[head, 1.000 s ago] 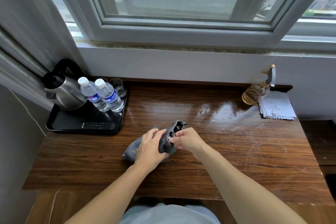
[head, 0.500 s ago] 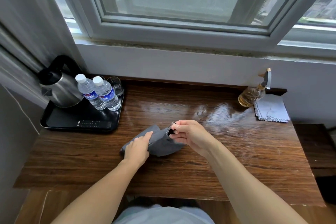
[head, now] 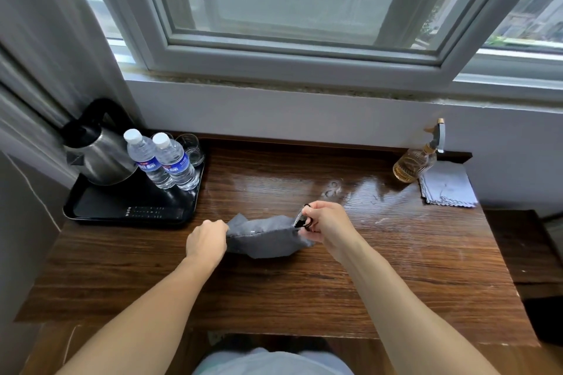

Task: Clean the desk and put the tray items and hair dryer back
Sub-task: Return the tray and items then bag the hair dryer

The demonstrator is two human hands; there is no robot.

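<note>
The left hand (head: 207, 240) grips the grey pouch (head: 262, 236) on the bench (head: 396, 268) while the right hand (head: 327, 225) pinches its drawstring (head: 305, 222), apparently cinching the hair dryer's bag, which next needs a firm pull and stowing.

No legible text; print on the blue labels (head: 148, 166) of the water bottles (head: 182, 176) too small for reading

Left grip (head: 207, 240) fisted, right grip (head: 327, 224) pinching (both forearms extended forward).
</note>
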